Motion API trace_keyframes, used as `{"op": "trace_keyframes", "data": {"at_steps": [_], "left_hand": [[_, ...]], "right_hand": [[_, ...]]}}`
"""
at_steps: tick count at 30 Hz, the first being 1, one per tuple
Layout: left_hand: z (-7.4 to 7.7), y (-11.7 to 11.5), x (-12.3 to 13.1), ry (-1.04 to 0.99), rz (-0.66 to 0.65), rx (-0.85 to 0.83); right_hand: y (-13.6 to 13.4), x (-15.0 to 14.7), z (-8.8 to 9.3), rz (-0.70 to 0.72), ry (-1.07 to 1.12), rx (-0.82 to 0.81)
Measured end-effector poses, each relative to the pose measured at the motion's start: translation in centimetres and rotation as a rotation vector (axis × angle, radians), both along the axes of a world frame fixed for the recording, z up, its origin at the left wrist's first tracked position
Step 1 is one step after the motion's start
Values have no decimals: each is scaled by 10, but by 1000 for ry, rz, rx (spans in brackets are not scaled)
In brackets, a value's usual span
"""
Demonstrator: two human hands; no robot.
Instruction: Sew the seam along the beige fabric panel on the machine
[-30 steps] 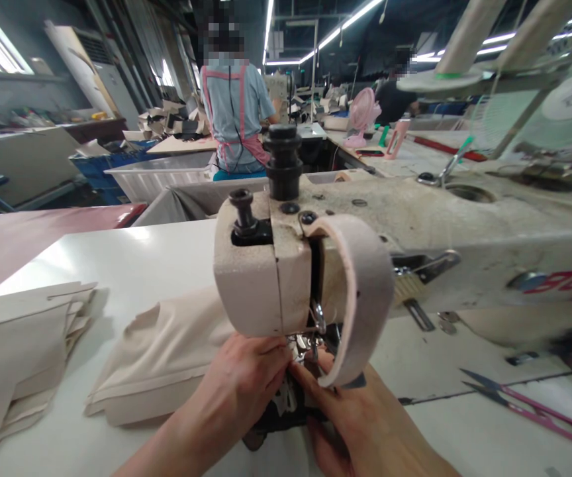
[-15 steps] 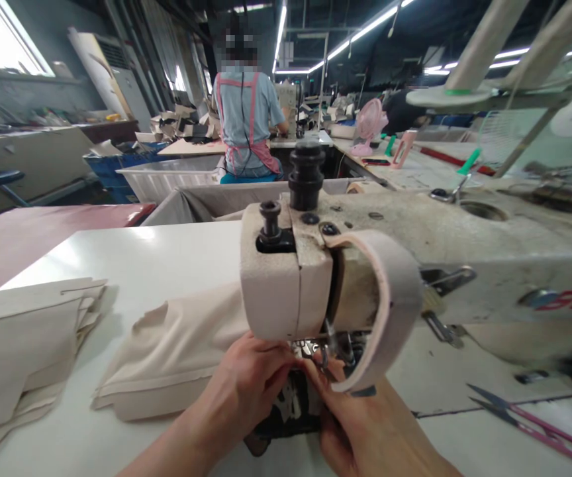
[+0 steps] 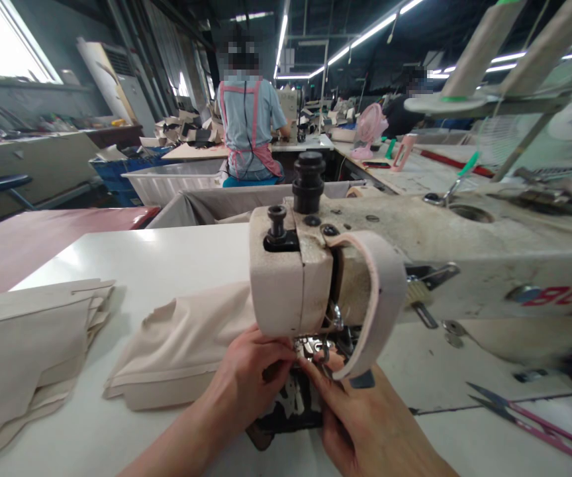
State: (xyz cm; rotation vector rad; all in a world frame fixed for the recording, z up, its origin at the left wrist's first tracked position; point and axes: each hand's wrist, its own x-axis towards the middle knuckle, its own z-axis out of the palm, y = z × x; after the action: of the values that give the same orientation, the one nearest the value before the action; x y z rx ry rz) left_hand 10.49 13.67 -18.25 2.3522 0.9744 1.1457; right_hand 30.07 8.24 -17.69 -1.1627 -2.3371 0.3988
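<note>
Both hands are close together at the presser foot (image 3: 310,346) of a sewing machine (image 3: 286,285). My left hand (image 3: 249,371) is closed, its fingertips pinched on a beige fabric piece (image 3: 177,344) that runs leftward over the white table. Just right of the foot, my right hand (image 3: 360,414) has its index finger reaching to the left fingertips and its other fingers curled under. What the right fingers grip is hidden. A curved pale strap (image 3: 388,298) on the machine head hangs in front of part of this area. Dark, worn metal (image 3: 290,414) shows between the hands.
Stacked beige fabric pieces (image 3: 12,358) lie at the left. Scissors (image 3: 534,421) with purplish handles rest at the lower right. Behind the machine stand a grey lined bin (image 3: 167,215) and a seated co-worker (image 3: 251,126). Thread cones (image 3: 484,53) stand at the upper right.
The view has shifted slightly, so the machine head and fabric appear a little further right. A metal part under the head, blurred before, is sharper now. Both hands stay at the presser foot.
</note>
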Motion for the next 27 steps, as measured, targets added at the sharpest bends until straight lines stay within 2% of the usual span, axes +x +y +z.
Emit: {"op": "trace_keyframes", "data": {"at_steps": [7,21,27], "left_hand": [[3,-3,3,7,50,-4],[-16,0,-4,80,127,18],[-15,1,-1,107,125,74]], "right_hand": [[1,-1,-4,-20,-23,57],[-1,5,-1,-49,50,46],[1,11,-1,-96,65,41]]}}
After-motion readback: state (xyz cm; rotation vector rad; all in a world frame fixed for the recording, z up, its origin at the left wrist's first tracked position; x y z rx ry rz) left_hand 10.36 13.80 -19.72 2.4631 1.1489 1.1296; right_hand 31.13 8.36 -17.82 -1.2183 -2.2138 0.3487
